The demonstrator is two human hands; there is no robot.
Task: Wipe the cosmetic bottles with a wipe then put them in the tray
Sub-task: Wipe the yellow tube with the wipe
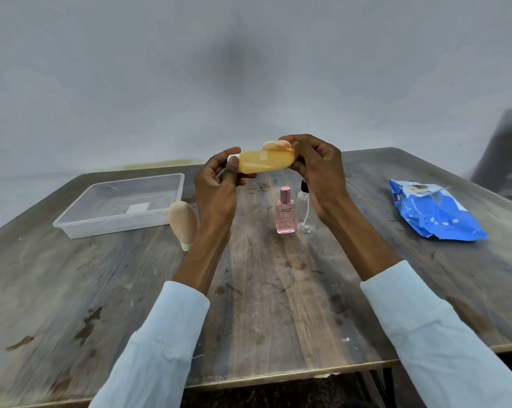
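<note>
An amber-yellow bottle (265, 161) is held sideways above the table between both hands. My left hand (219, 184) grips its left end, where a pale cap peeks out. My right hand (316, 169) pinches a crumpled wipe (275, 145) against the bottle's right end. Below the hands stand a pink perfume bottle (285, 212) and a clear dropper bottle (305, 213), which my right wrist partly hides. A beige tube (182, 223) stands cap-down beside the clear plastic tray (72, 223) at the left; the tray holds no bottles.
A blue pack of wipes (434, 213) lies at the right of the worn wooden table (278, 304). A grey wall rises behind the table. Something dark shows at the far right edge.
</note>
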